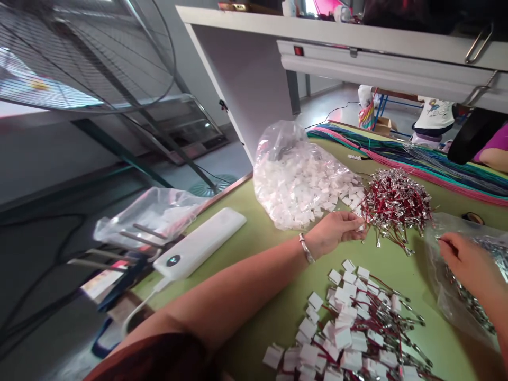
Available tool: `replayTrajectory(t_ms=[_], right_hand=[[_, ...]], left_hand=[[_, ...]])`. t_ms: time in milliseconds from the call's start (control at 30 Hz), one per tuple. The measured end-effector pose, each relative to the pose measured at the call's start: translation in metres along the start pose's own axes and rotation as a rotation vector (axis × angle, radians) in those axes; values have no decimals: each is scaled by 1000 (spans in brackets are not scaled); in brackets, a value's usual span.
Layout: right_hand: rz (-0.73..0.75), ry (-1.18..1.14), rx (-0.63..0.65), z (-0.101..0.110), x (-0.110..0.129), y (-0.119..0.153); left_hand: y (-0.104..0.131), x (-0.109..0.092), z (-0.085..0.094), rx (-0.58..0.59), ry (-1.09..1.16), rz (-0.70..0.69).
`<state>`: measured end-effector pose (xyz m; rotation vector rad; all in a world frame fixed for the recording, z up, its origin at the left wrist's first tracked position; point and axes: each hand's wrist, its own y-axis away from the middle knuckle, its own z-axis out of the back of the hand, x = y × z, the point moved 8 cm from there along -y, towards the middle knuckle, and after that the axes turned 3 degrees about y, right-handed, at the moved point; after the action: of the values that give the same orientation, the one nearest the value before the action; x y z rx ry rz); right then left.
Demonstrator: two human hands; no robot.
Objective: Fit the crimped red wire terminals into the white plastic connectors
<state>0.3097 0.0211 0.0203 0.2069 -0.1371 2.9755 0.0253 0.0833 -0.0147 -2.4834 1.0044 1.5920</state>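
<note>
White connectors w/ short red wires [345, 315] lie in a loose, overlapping pile on the near part of the desk [254, 270], well in from its left edge. Just beyond the pile, the person's L hand [335, 232] has thumb & fingers pinched on a small white piece [361, 228], close to the near side of a heap of red wires w/ metal ends [397, 203]. The R hand [472, 264] is over a clear bag of metal-ended parts [440, 296] toward the desk's right side; its thumb & index are drawn in close, but can't tell whether they meet or hold anything. A big clear bag of loose white pieces [289, 180] stands at the desk's far L corner, some pieces spilling toward the red-wire heap. Bundled long wires, blue, green & pink [397, 159], run along the far edge. A white power bank [202, 243] w/ a small lit display lies along the L edge, a white cable [146, 299] plugged into its near end. A round roll of dark tape [473, 218] sits by the R bag's far side.
</note>
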Motion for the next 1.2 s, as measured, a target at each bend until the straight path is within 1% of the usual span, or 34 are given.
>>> replayTrajectory(t_ms=[100, 200, 300, 400, 500, 633, 800, 867, 900, 967, 1033, 1100, 1200], right_hand=[[19, -96, 55, -2, 8, 2], [22, -132, 78, -7, 8, 0], [53, -120, 90, -10, 7, -3], [64, -80, 68, -6, 4, -4], [39, -14, 71, -3, -1, -4], [41, 55, 103, -7, -3, -3], [85, 189, 53, -6, 0, 0], [88, 190, 9, -1, 9, 2], [94, 153, -23, 2, 17, 2], [133, 42, -69, 4, 42, 4], [190, -23, -41, -6, 71, 5], [198, 32, -16, -19, 94, 5], [178, 162, -41, -30, 110, 4]], left_hand=[[-1, 0, 5, -50, -60, 24], [-2, 2, 7, -58, -110, 51], [-5, 1, 13, -86, -214, 7], [-8, -1, 20, -131, -280, -57], [-10, 1, 23, -142, -263, -48], [-10, 1, 22, -146, -224, -28], [-7, 3, 18, -144, -152, 3], [-6, 3, 14, -110, -101, 5], [-6, 4, 11, -80, -83, 5], [-4, 5, 6, -26, -75, 13], [-3, 8, 4, -12, -87, 32], [-2, 10, 4, -20, -93, 47], [-1, 11, 3, -20, -89, 61]])
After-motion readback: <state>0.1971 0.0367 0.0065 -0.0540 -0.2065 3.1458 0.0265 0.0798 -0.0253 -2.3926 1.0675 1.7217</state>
